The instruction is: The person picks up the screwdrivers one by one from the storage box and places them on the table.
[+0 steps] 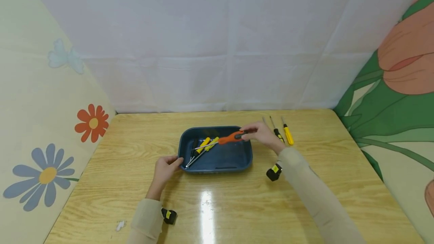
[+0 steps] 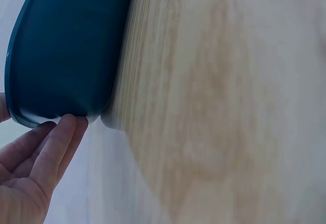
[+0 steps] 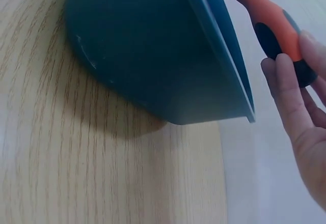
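A dark blue rectangular plastic tub (image 1: 234,169) stands on the table, with several screwdrivers lying in its left half, among them a yellow-handled screwdriver (image 1: 203,145). My left hand (image 1: 166,169) pinches the tub's left front corner; in the left wrist view its fingers (image 2: 57,145) press the outer wall while the thumb goes over the rim. Above the tub my right hand (image 1: 259,134) grips an orange and black screwdriver (image 1: 230,138) by the handle's end, its shaft pointing left over the others. The right wrist view shows that handle (image 3: 280,28) beyond the tub's rim.
Right of the tub lie a yellow screwdriver (image 1: 288,134), a black and yellow screwdriver (image 1: 278,134) and a third shaft (image 1: 264,120), partly hidden by my right hand. A white cloth (image 1: 217,48) hangs behind the wooden table (image 1: 142,131). Flowered panels flank it.
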### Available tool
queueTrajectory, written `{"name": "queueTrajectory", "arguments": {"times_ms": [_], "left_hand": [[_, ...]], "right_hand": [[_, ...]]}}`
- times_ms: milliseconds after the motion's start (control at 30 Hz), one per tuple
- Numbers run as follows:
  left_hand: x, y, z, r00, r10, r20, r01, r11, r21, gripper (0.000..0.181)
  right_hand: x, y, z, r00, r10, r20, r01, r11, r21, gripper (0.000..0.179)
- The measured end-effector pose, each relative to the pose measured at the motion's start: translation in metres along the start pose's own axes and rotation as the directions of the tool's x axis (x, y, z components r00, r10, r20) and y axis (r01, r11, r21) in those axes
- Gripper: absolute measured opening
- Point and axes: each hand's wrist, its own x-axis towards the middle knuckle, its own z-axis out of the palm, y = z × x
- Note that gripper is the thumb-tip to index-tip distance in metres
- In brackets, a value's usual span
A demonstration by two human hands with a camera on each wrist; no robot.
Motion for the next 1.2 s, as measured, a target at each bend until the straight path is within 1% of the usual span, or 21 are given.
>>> {"name": "queueTrajectory", "arguments": {"times_ms": [167, 300, 433, 500, 600, 733, 933, 1000, 1200], "left_hand": [[-0.001, 0.001, -0.001, 1.0, -0.012, 0.006, 0.012, 1.0, 0.002, 0.029], [-0.001, 0.001, -0.001, 1.0, -0.011, 0.004, 0.01, 1.0, 0.006, 0.028], [-0.001, 0.0, -0.001, 1.0, -0.006, 0.007, 0.006, 1.0, 0.007, 0.028], [-0.001, 0.0, -0.001, 1.0, -0.003, 0.007, 0.003, 1.0, 0.008, 0.028], [-0.001, 0.0, -0.001, 1.0, -0.008, 0.004, 0.008, 1.0, 0.011, 0.028], [0.0, 0.0, -0.002, 1.0, -0.01, 0.005, 0.01, 1.0, 0.009, 0.029], [0.001, -0.001, -0.002, 1.0, -0.016, 0.011, 0.016, 1.0, 0.019, 0.029], [0.001, -0.001, -0.002, 1.0, -0.017, 0.011, 0.017, 1.0, 0.022, 0.029], [0.002, -0.001, -0.002, 1.0, -0.019, 0.008, 0.019, 1.0, 0.022, 0.029]], "right_hand": [[-0.005, 0.002, -0.006, 0.999, -0.013, -0.045, 0.012, 1.0, -0.007, 0.039], [-0.009, 0.005, -0.011, 0.995, -0.036, -0.089, 0.033, 0.999, -0.032, 0.039], [-0.012, 0.008, -0.016, 0.99, -0.035, -0.136, 0.031, 0.999, -0.033, 0.038], [-0.014, 0.01, -0.019, 0.987, -0.019, -0.158, 0.017, 1.0, -0.015, 0.037], [-0.017, 0.013, -0.022, 0.985, -0.014, -0.173, 0.024, 0.998, 0.053, 0.04], [-0.021, 0.017, -0.029, 0.982, -0.025, -0.189, 0.047, 0.993, 0.113, 0.041], [-0.028, 0.022, -0.038, 0.97, 0.0, -0.245, 0.029, 0.993, 0.114, 0.044], [-0.031, 0.024, -0.041, 0.965, -0.001, -0.261, 0.034, 0.992, 0.121, 0.045], [-0.04, 0.028, -0.047, 0.955, 0.02, -0.297, 0.023, 0.99, 0.139, 0.044]]}}
